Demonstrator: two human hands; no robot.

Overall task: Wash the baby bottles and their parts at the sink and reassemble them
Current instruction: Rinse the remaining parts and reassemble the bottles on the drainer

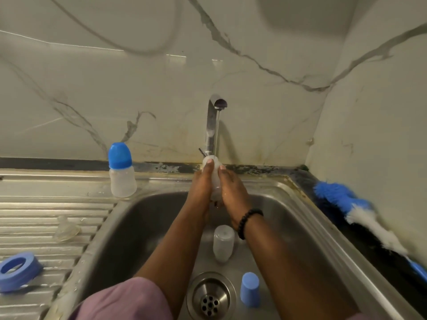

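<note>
Two hands meet under the tap, but start at your far left: a blue ring (19, 271) lies flat on the ridged draining board (46, 218), near its front edge. Behind it, a clear teat (67, 229) rests on the same ridges, apart from the ring. Further back, at the corner of the sink (143, 218), a capped bottle (122, 170) stands upright with its blue cap on.

Over the basin, your left hand (202, 188) and right hand (232, 192) press from either side on a clear bottle (213, 174), held up beneath the tap (213, 121). A thin stream of water runs down onto its top end. Your fingers on both hands are curled round the bottle, fingertips showing at its upper end; how firmly they clamp it you cannot tell. A black bead bracelet (248, 221) circles your right wrist.

Below your hands, a second clear bottle (223, 242) lies on the sink floor. Nearer you sits the drain (211, 296), and just to its right a blue cap (250, 289) stands open end down.

Along the right-hand counter edge, a blue and white bottle brush (360, 211) lies against the wall.
</note>
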